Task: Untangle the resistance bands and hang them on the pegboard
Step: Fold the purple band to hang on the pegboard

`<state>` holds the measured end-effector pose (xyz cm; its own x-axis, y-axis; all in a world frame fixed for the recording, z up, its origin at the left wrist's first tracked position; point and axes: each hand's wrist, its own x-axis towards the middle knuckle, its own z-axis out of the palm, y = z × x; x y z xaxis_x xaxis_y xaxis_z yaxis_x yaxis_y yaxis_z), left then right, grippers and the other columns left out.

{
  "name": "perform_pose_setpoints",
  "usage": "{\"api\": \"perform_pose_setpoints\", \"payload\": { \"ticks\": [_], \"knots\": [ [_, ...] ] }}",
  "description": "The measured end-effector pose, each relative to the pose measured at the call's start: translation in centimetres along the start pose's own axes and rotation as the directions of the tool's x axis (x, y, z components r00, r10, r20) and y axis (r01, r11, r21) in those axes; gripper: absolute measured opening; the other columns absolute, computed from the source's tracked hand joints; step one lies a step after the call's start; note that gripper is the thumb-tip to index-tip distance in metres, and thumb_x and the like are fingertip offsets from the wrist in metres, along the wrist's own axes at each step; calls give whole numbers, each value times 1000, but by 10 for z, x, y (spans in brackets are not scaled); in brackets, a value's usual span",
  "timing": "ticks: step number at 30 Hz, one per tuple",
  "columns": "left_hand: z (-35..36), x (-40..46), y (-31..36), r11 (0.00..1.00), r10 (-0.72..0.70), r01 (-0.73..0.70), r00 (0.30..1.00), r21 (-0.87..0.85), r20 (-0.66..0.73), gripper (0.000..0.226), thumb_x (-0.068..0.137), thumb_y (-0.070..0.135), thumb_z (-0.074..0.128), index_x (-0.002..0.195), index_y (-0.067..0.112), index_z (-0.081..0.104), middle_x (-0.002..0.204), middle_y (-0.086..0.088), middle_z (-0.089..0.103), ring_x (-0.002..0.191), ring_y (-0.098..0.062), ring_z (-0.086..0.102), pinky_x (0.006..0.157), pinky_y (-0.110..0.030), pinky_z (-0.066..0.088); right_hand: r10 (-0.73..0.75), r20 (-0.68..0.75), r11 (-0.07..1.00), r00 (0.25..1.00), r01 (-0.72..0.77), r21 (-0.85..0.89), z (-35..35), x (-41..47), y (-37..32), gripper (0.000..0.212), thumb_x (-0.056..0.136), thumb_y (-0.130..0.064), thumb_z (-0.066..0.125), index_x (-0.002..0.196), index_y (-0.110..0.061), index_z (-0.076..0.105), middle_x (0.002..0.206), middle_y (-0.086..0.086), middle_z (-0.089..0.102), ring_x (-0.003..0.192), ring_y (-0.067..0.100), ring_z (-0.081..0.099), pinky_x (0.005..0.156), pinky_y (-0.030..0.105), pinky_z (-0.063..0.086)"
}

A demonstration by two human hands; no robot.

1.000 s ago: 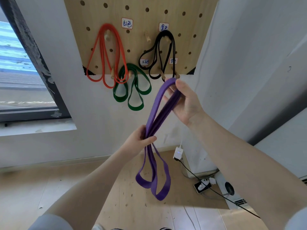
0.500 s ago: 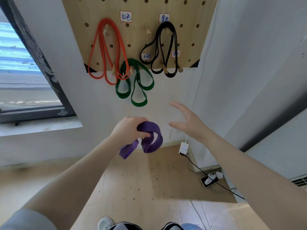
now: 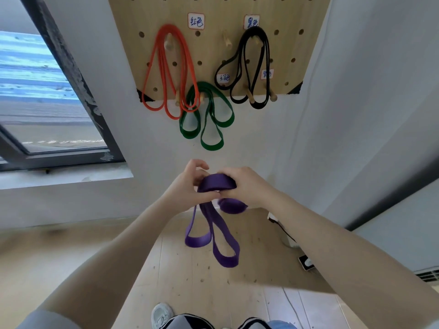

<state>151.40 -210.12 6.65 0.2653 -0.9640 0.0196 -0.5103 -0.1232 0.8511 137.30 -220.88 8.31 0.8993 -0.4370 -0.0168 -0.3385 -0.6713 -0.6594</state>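
Hands meet below the pegboard [image 3: 213, 58]: my left hand [image 3: 187, 188] and right hand [image 3: 244, 186] both grip the bunched purple band [image 3: 215, 184], its loops dangling.

I lose the pegboard [image 3: 213, 58] past the top edge. My right hand [image 3: 247, 186] covers part of the purple band [image 3: 213, 184], and its fingertips are hidden underneath. The handwritten labels [image 3: 196, 20] are too small to read. My shoe [image 3: 161, 314] is cut off at the bottom.
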Motion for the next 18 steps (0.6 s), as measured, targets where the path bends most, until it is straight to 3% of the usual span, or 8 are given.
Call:
{"api": "perform_pose_setpoints", "payload": {
  "ticks": [4, 7, 10, 12, 15, 18],
  "knots": [
    [0, -5, -9, 977, -93, 115, 988, -179, 125, 41, 72, 5, 77, 105, 12, 53, 87, -2, 65, 80, -17, 65, 81, -36, 56, 35, 17, 942, 999, -39, 332, -9, -7, 7, 27, 81, -10, 70, 103, -20, 58, 97, 5, 66, 90, 24, 62, 80, 33, 52],
    [-2, 2, -5, 978, -95, 129, 976, -165, 197, 32, 75, 1, 73, 99, 12, 57, 85, -2, 66, 79, -16, 66, 80, -31, 55, 58, 1, 874, 998, -51, 484, -14, -15, 16, 28, 84, -4, 66, 106, -20, 58, 95, 1, 65, 88, 17, 61, 82, 29, 50],
    [1, 7, -4, 990, -90, 111, 972, -89, 215, 32, 73, 8, 77, 99, 13, 59, 79, 9, 67, 74, -7, 65, 74, -26, 53, 93, -94, 756, 991, -9, 654, -20, -21, 21, 25, 87, 0, 60, 99, -21, 57, 84, -8, 63, 79, 6, 59, 77, 20, 47],
    [8, 8, -5, 994, -88, 99, 969, -36, 231, 32, 73, 15, 78, 99, 19, 59, 79, 10, 66, 71, -3, 64, 71, -21, 52, 107, -150, 676, 983, 39, 736, -24, -26, 26, 23, 87, 0, 59, 100, -18, 58, 86, -6, 63, 82, 7, 59, 80, 19, 46],
    [17, 10, -1, 992, -85, 101, 978, -75, 191, 28, 75, 17, 76, 97, 23, 59, 77, 8, 64, 66, 1, 61, 65, -16, 51, 137, -188, 576, 973, 77, 814, -25, -31, 33, 22, 87, -4, 59, 105, -17, 59, 94, -1, 63, 92, 15, 58, 91, 28, 46],
    [19, 13, 9, 991, -87, 99, 988, -94, 124, 30, 75, 19, 76, 99, 16, 58, 78, 1, 61, 68, -9, 60, 72, -28, 52, 248, -213, 565, 945, 38, 825, -30, -35, 44, 20, 89, -3, 57, 104, -16, 60, 97, 3, 63, 98, 18, 59, 96, 36, 45]
  ]
}}
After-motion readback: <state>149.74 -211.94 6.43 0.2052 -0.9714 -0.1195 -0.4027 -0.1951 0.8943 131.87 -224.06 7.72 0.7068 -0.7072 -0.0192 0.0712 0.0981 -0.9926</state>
